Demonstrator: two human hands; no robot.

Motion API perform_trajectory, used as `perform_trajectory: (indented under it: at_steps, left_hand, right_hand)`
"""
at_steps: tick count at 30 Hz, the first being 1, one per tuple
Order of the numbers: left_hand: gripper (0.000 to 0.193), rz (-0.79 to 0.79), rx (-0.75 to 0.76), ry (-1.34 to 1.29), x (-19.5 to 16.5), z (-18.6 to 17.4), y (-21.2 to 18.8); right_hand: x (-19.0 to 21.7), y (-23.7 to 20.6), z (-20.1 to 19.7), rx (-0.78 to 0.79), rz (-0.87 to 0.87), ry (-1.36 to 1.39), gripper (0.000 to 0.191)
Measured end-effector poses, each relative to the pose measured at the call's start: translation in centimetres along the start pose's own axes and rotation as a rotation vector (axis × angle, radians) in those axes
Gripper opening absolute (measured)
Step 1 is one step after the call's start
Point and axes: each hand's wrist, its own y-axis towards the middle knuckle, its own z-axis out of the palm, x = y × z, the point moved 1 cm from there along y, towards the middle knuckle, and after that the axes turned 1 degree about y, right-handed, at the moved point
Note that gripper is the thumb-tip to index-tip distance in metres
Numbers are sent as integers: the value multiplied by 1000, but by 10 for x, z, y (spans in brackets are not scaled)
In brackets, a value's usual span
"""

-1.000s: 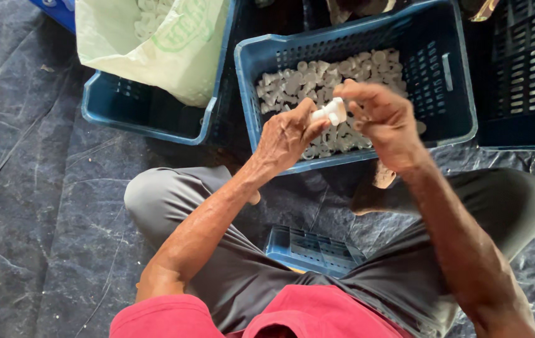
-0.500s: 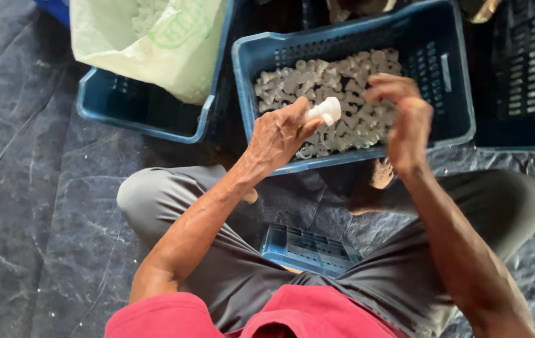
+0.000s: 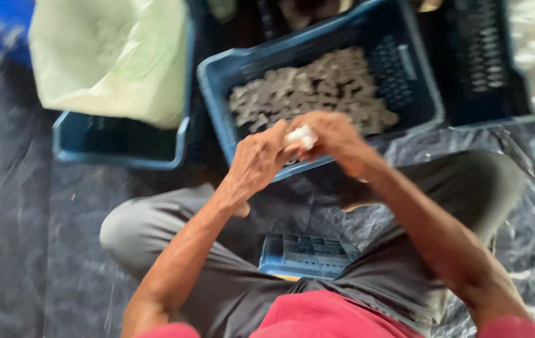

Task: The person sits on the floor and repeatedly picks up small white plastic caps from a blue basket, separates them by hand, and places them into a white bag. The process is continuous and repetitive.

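My left hand [image 3: 256,161] and my right hand [image 3: 333,136] meet over the near rim of a blue plastic crate [image 3: 217,94]. Between the fingertips of both hands is a small white piece [image 3: 301,136]. The crate holds several small grey pieces [image 3: 317,87] in a heap. The picture is blurred by motion, so the exact finger grip is hard to read. I sit cross-legged in grey trousers, with the crate just beyond my knees.
A second blue crate [image 3: 117,147] at the left holds a pale green plastic bag [image 3: 111,59]. A dark crate [image 3: 480,69] stands at the right. A small blue tray [image 3: 308,256] lies between my legs. Dark plastic sheeting [image 3: 17,219] covers the floor.
My right hand, lifted apart half a second ago, has come back to the white piece held by my left. The view has shifted and blurred.
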Motion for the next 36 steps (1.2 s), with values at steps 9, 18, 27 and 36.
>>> perform_trajectory:
  at_steps: [9,18,27,36]
  left_hand:
    - [37,-601,-95,-877,45,37,7]
    - [84,-510,-19,-979,39,53,11]
    - [106,19,-54,-301,-6,18,3]
    - [56,142,-246,-114,7,2,-3]
  right_hand:
    - [34,-32,-145,-379,-534,501,54]
    - [11,-25,-114,-315,-374,401,46]
    - [-6,3,13,-57,-152,-264,25]
    - [-21,10,12,48,24,296,25]
